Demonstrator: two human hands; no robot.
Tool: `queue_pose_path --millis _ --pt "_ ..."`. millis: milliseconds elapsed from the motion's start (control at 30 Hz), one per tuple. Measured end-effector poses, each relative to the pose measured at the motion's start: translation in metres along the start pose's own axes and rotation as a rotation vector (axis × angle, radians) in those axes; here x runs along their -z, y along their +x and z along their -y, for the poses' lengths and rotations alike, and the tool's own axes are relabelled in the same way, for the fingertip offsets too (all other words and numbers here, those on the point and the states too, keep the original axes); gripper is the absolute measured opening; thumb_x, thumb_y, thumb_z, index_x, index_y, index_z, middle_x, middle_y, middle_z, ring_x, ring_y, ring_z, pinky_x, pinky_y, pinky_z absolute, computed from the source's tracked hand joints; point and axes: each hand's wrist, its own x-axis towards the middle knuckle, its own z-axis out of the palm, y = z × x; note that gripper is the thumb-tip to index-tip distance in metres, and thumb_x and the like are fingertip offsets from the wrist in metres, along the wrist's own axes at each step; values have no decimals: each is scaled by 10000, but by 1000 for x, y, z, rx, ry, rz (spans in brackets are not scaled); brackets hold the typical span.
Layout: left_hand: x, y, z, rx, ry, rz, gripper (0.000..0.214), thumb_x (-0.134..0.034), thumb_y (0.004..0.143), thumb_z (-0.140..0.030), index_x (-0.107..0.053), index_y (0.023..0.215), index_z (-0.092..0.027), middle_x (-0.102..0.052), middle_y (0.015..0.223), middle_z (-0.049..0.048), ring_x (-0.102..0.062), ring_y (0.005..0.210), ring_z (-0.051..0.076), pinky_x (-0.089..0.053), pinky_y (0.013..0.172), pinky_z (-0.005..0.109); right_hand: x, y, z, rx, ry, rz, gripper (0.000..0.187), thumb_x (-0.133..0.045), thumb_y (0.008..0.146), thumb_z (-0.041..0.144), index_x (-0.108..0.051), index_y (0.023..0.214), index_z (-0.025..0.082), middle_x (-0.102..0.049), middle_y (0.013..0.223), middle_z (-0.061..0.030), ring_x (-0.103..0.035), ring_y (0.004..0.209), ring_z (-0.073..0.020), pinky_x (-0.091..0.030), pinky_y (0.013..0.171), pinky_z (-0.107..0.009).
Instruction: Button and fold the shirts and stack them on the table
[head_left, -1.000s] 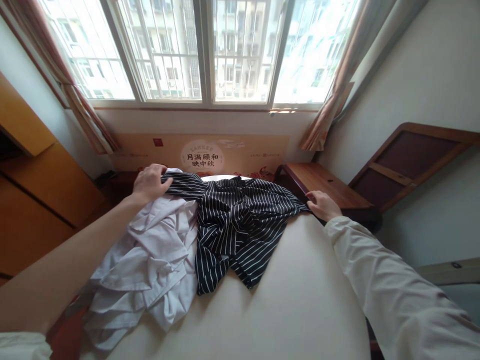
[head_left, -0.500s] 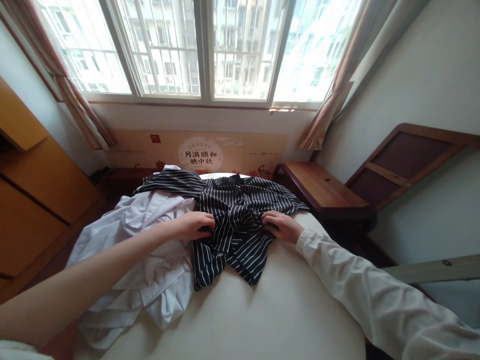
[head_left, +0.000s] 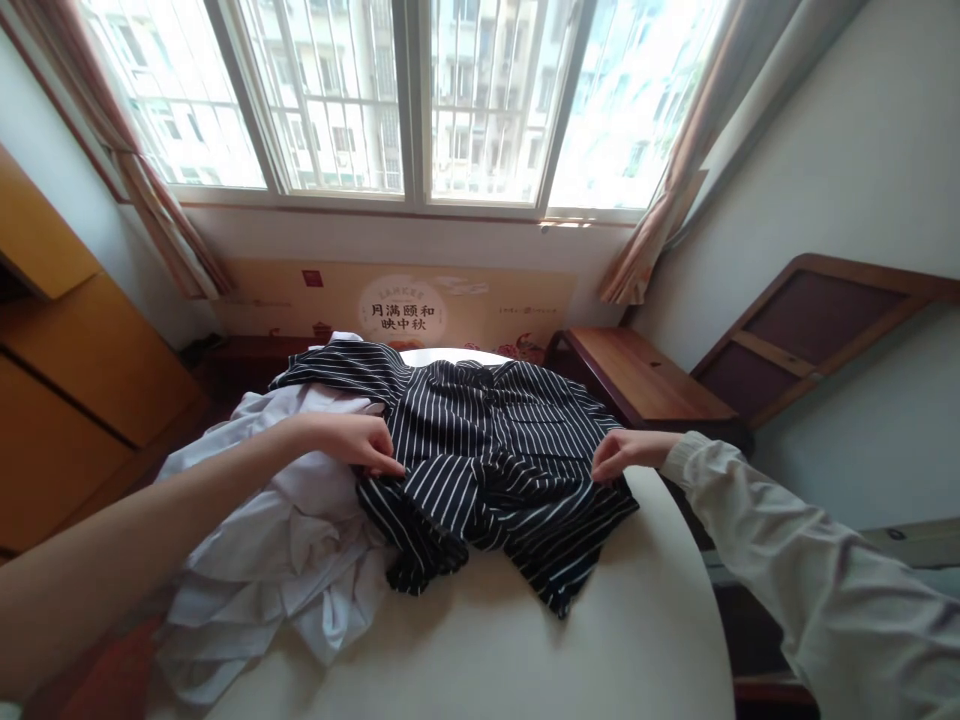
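Left hand point(head_left: 360, 440), right hand point(head_left: 624, 455): both clamped on striped garment point(head_left: 517, 425) between. Step: spreading, we judge; next needs even outward pull. White cloth point(head_left: 292, 560): beside left hand.

My right hand point(head_left: 619, 455) hid its own fingertips, so I couldn't see how much of the striped shirt point(head_left: 450, 410) they'd pinched. Left hand point(head_left: 360, 443): curled fingertips were out of sight too. Left forearm point(head_left: 187, 510) blocked part of the white cloth point(head_left: 277, 560) and ran off the left edge; right sleeve point(head_left: 780, 540) got cut bottom right. Table point(head_left: 637, 620) was cropped at the near side. Banner point(head_left: 480, 290) fine print was too small to read, buildings point(head_left: 341, 120) outside were washed out
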Motion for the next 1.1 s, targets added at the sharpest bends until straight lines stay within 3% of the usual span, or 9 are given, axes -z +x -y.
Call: queue_pose_path --millis 100,200,267,400,533,633,800,967,1100 --pt "1 7 -18 8 -2 14 529 -602 917 -705 -758 785 -217 -711 670 31 -639 623 172 -442 599 265 6 10 3 32 -73 -97 677 -715 755 791 -805 856 127 -776 851 -133 -725 768 -249 -568 749 -346" --pt "17 32 -22 -76 264 -367 487 -544 965 -653 -748 881 -219 -764 834 44 -682 741 192 -478 693 283 21 31 10 144 -375 -513 591 -609 871 727 -786 865 164 -770 862 -110 -712 829 -259 -556 808 -359" --pt "32 55 -18 -82 504 -656 419 -570 961 -596 -744 993 -216 -769 1026 75 -696 929 235 -495 830 322 32 50 12 157 -595 -798 454 -610 907 608 -781 958 191 -770 1044 -123 -688 1057 -303 -523 970 -393" --pt "51 102 -4 142 670 -830 472 -584 951 -585 -695 1132 -163 -714 1251 172 -639 1207 327 -440 1060 400 44 90 10 40 -624 -1123 645 -633 912 513 -580 1429 130 -556 1515 -210 -532 1372 -371 -437 1133 -467" --pt "53 133 8 443 532 -733 609 -631 918 -589 -606 1302 -118 -686 1319 250 -619 1280 387 -404 1115 463 45 119 6 -103 -493 -1078 844 -628 924 560 -391 1591 100 -495 1567 -247 -520 1394 -407 -442 1114 -510" --pt "54 147 16 511 450 -708 600 -728 846 -526 -609 1300 -152 -719 1283 223 -643 1264 370 -407 1125 462 47 128 6 -159 -478 -1070 711 -614 929 557 -547 1495 132 -631 1412 -228 -594 1299 -395 -485 1044 -495" --pt "66 154 24 541 322 -694 346 -791 751 -389 -740 1038 -201 -787 1117 164 -718 1120 355 -533 952 414 53 128 14 -79 -588 -1114 377 -662 869 435 -762 1142 195 -736 1201 -152 -663 1142 -329 -507 950 -399" --pt "90 147 23 531 129 -889 178 -685 851 -311 -742 947 -171 -804 962 151 -754 983 308 -560 869 390 62 129 35 3 -380 -1197 351 -622 857 323 -690 1179 203 -771 1114 -124 -707 1016 -301 -516 868 -360" --pt "103 144 19 466 14 -1036 278 -487 996 -247 -665 1181 -140 -805 1052 139 -771 938 220 -562 871 323 70 131 55 138 -249 -1384 416 -558 867 252 -624 1270 169 -750 1183 -174 -689 1080 -325 -522 941 -397"
